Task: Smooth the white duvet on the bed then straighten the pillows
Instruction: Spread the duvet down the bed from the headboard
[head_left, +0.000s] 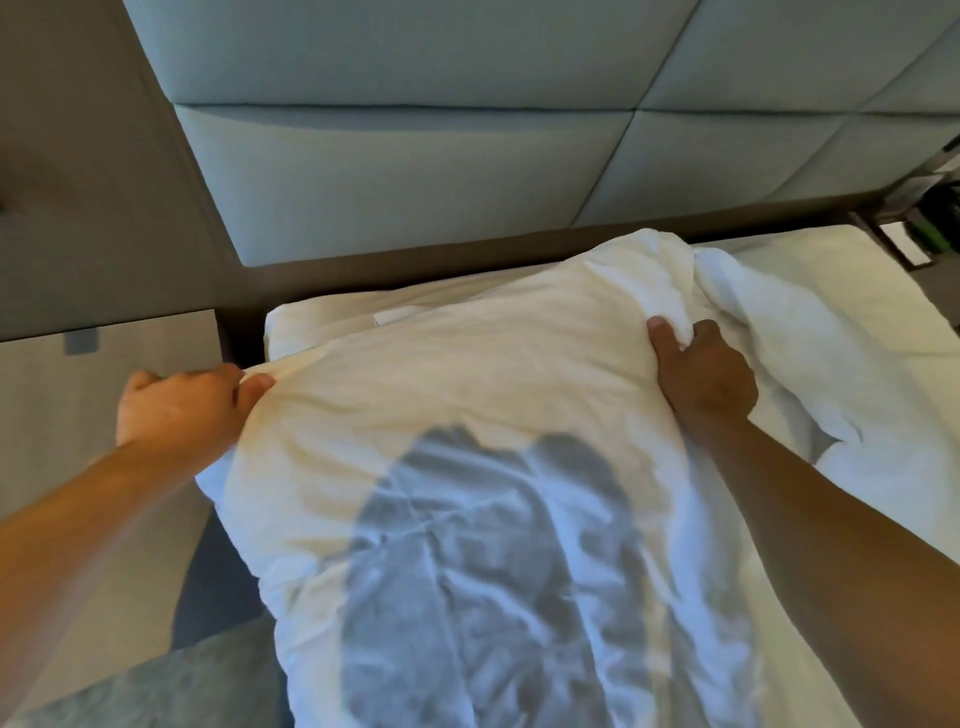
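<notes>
The white duvet (457, 426) lies wrinkled over the bed, its top end near the headboard. My left hand (179, 402) pinches the duvet's top left corner at the bed's left edge. My right hand (698, 371) grips a bunched fold of the duvet further right, with the thumb on top. A flat white pillow or sheet edge (332, 319) shows just beyond the duvet at the left. More white bedding (810, 312) lies rumpled to the right. A shadow of my head and shoulders falls on the duvet's middle.
A padded grey-blue headboard (415, 166) rises behind the bed, above a dark wooden ledge. A pale bedside table (104, 374) stands at the left. Another nightstand with dark objects (924, 218) is at the far right. Grey floor shows at the lower left.
</notes>
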